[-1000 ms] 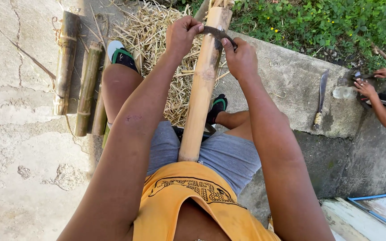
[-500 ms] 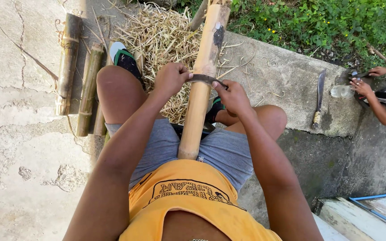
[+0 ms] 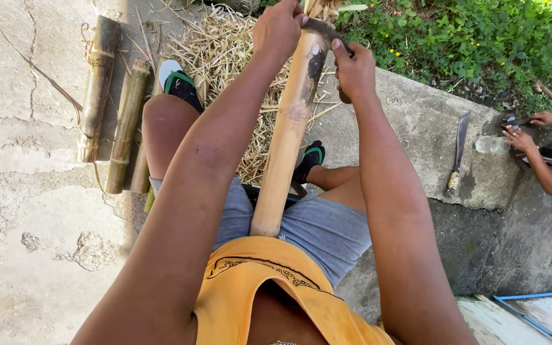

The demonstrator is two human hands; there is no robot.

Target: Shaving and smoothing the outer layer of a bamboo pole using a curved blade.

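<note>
We grip a curved blade (image 3: 324, 30) across the bamboo pole (image 3: 287, 134), left hand (image 3: 278, 28) and right hand (image 3: 354, 68) clenched on its ends. The pole looks stiff, smooth and fairly heavy, so we judge it best braced low between the thighs

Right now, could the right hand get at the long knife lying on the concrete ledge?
Probably yes: the knife lies bare on the ledge, nothing between. But the right hand grips the blade on the bamboo pole.

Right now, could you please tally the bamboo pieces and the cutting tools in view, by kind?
Peeled bamboo pole held between the knees: 1
Unpeeled bamboo lengths on the concrete, e.g. and, with a third partly hidden behind the knee: 3
Curved scraping blade gripped by the left hand and right hand: 1
Long knife on the ledge: 1
Total: 6
</note>
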